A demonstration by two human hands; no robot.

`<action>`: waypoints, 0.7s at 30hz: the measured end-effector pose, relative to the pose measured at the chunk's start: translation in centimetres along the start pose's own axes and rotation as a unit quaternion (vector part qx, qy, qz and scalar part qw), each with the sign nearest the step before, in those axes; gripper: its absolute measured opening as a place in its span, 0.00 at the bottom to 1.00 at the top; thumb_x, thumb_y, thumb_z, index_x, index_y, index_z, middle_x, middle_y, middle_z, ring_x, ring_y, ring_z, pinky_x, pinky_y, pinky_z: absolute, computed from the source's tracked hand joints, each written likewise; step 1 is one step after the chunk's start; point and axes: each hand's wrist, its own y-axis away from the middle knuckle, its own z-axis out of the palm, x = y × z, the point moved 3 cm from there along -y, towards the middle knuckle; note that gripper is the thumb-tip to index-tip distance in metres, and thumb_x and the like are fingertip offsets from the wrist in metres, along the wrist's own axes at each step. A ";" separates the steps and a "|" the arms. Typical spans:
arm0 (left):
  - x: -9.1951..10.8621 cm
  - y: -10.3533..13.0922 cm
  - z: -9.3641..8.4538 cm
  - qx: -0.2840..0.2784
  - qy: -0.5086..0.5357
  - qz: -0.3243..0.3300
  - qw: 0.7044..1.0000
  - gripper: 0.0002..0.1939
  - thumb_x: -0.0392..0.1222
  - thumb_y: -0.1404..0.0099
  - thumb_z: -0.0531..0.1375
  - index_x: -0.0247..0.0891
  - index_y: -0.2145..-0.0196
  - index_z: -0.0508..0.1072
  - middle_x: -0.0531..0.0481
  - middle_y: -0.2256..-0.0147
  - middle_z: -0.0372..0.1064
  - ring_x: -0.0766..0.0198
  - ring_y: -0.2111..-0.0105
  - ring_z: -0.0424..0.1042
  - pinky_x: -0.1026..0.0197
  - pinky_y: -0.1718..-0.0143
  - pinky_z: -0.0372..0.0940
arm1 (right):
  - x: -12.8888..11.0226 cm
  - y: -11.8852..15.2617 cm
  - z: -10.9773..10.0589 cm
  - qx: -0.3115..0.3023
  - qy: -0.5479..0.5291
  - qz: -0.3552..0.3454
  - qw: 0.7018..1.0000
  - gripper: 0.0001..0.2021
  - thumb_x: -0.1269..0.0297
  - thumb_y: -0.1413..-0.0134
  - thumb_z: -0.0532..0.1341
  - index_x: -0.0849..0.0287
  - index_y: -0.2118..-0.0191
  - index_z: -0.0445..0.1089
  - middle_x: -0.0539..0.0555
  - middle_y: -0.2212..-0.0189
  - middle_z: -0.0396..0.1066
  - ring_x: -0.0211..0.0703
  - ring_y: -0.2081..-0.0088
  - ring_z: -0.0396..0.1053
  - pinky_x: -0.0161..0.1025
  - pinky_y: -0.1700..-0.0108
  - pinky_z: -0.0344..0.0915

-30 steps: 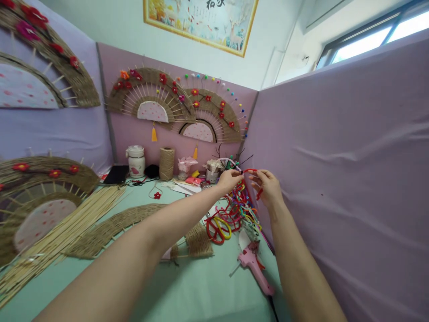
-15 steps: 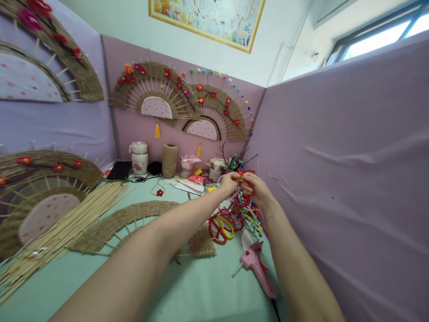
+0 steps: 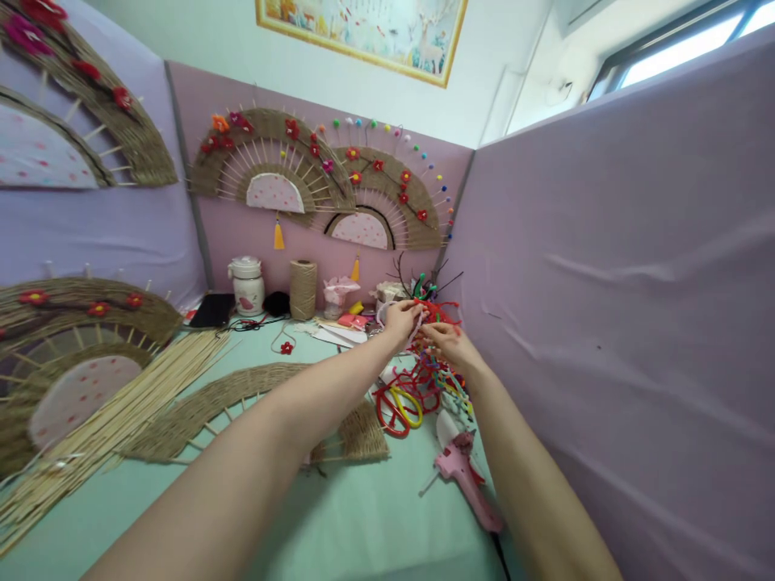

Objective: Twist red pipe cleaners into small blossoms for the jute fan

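Note:
My left hand [image 3: 402, 321] is over the far right of the table, its fingers pinched together beside a tangle of red fuzzy strands [image 3: 443, 311]. What sits in that pinch is too small to make out. Just to its right, and a little lower, my right hand [image 3: 453, 344] has its fingers bent inward, with their tips partly hidden among coloured strands. Below both hands lies a heap of multicoloured fuzzy strands [image 3: 427, 378]. Scissors with red and yellow handles [image 3: 393, 413] rest at the heap's near side.
A pink glue gun [image 3: 465, 476] lies near my right forearm. A woven fan piece [image 3: 242, 391] sits under my left forearm, with thin sticks [image 3: 139, 387] further left. Twine [image 3: 303, 290], a white jar [image 3: 248, 286] and a phone [image 3: 213, 310] line the back. A purple partition [image 3: 605, 282] stands right.
My hands, close together before, have moved slightly apart, the left one up and to the left, the right one a little lower. More red strands show between and behind them. The view has shifted slightly.

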 end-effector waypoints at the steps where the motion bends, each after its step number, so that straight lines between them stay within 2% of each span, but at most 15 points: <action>1: 0.0 0.0 0.0 -0.001 -0.009 0.004 1.000 0.08 0.36 0.44 0.58 0.30 0.67 0.74 0.46 0.73 0.71 0.67 0.74 0.69 0.63 0.68 0.65 | 0.3 -0.1 0.5 0.009 0.009 -0.006 1.000 0.08 0.63 0.61 0.66 0.62 0.76 0.69 0.48 0.83 0.68 0.33 0.82 0.63 0.28 0.82 0.59; 5: -0.1 0.1 -0.9 -0.001 -0.067 0.033 0.997 0.06 0.37 0.48 0.60 0.32 0.72 0.76 0.49 0.76 0.71 0.66 0.74 0.67 0.63 0.69 0.63 | 0.9 -0.6 1.2 0.060 0.008 -0.032 0.998 0.10 0.59 0.56 0.62 0.61 0.78 0.66 0.45 0.87 0.63 0.29 0.87 0.55 0.28 0.85 0.51; 8: -0.3 0.8 -2.3 0.008 -0.113 0.055 0.992 0.04 0.34 0.50 0.60 0.35 0.76 0.76 0.50 0.76 0.71 0.65 0.72 0.67 0.63 0.66 0.62 | 1.1 -0.8 0.9 0.083 0.003 -0.042 0.996 0.11 0.57 0.55 0.60 0.60 0.78 0.65 0.47 0.86 0.64 0.30 0.86 0.55 0.29 0.85 0.52; 13: -1.4 2.9 -3.5 -0.007 -0.162 0.064 0.985 0.08 0.33 0.46 0.57 0.36 0.71 0.76 0.50 0.74 0.73 0.67 0.75 0.68 0.64 0.68 0.63 | 1.7 -1.2 0.6 0.127 0.044 -0.063 0.989 0.10 0.58 0.57 0.60 0.60 0.77 0.66 0.48 0.87 0.64 0.33 0.87 0.55 0.32 0.84 0.53; 16: -1.6 3.8 -3.5 -0.029 -0.117 0.046 0.992 0.08 0.33 0.45 0.56 0.36 0.70 0.75 0.52 0.76 0.72 0.68 0.77 0.67 0.65 0.71 0.62 | 2.2 -1.6 0.8 0.151 0.087 -0.074 0.982 0.12 0.56 0.58 0.59 0.61 0.77 0.68 0.49 0.88 0.64 0.35 0.88 0.55 0.34 0.84 0.52; 21: -0.9 4.0 -4.1 -0.030 0.065 -0.065 0.995 0.03 0.32 0.46 0.58 0.34 0.74 0.73 0.55 0.81 0.66 0.72 0.82 0.63 0.67 0.75 0.60 | 2.2 -2.6 1.6 0.157 0.153 -0.094 0.971 0.15 0.52 0.58 0.57 0.61 0.77 0.70 0.49 0.88 0.63 0.37 0.86 0.56 0.35 0.82 0.52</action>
